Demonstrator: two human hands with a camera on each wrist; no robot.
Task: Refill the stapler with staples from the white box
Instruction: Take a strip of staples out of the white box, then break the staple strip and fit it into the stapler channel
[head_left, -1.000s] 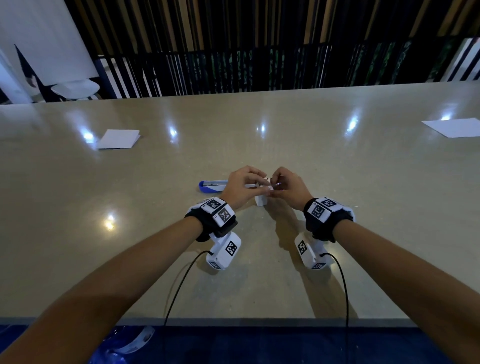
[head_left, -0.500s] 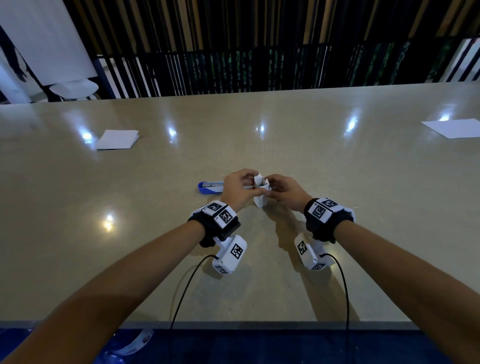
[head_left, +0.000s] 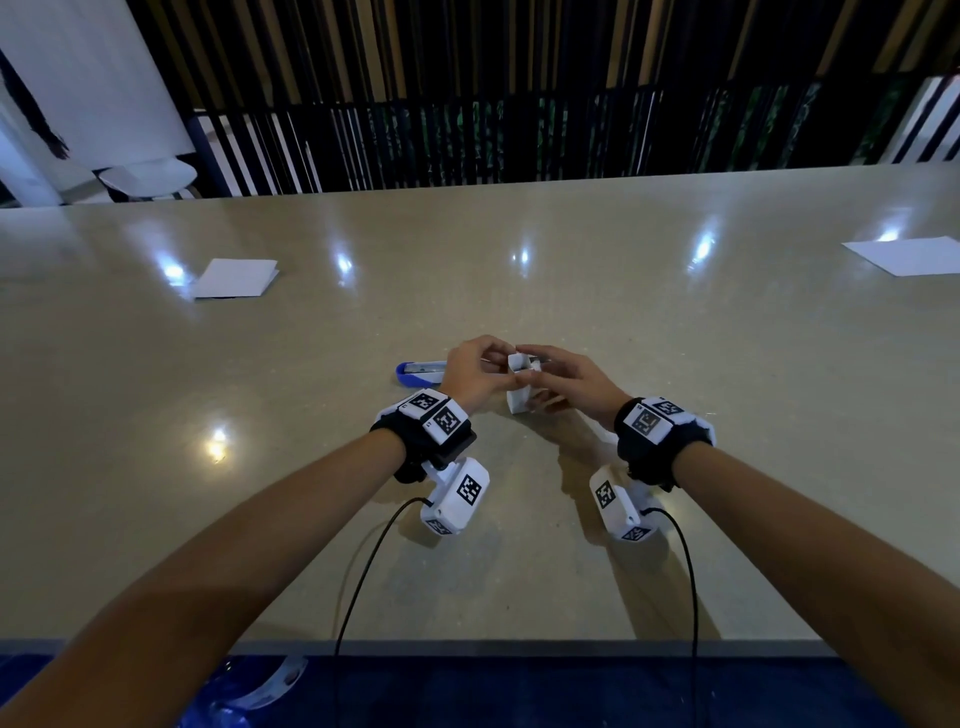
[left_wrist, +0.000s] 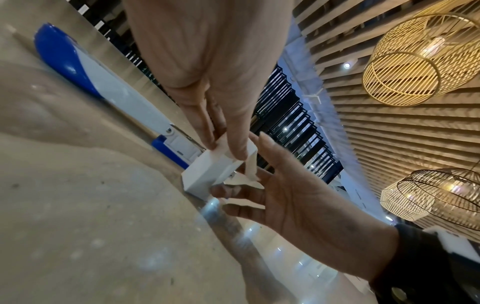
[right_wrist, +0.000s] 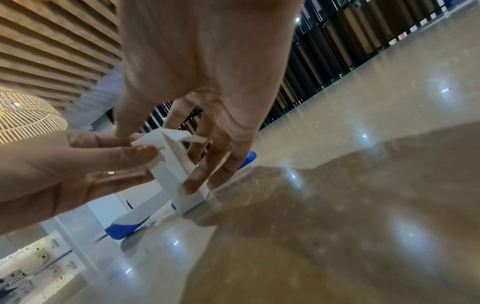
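Observation:
A small white box (head_left: 517, 399) stands on end on the table, slightly tilted, its top flaps open. My left hand (head_left: 480, 370) pinches the box's top (left_wrist: 205, 170) between thumb and fingers. My right hand (head_left: 563, 382) holds it from the other side: its fingers (right_wrist: 193, 181) lie down the box's side (right_wrist: 171, 179) and its thumb touches an open flap. The blue and white stapler (head_left: 415, 371) lies on the table just behind my left hand, also visible in the wrist views (left_wrist: 103, 86) (right_wrist: 124, 226). No staples are visible.
A folded white paper (head_left: 236, 278) lies far left on the beige table (head_left: 675, 519), and another sheet (head_left: 904, 254) lies far right. The table's near edge (head_left: 467, 647) is close to me. Cables hang from both wrist cameras.
The box's top flaps have come open. My right hand's fingers have spread down the box's side, and both hands have shifted slightly.

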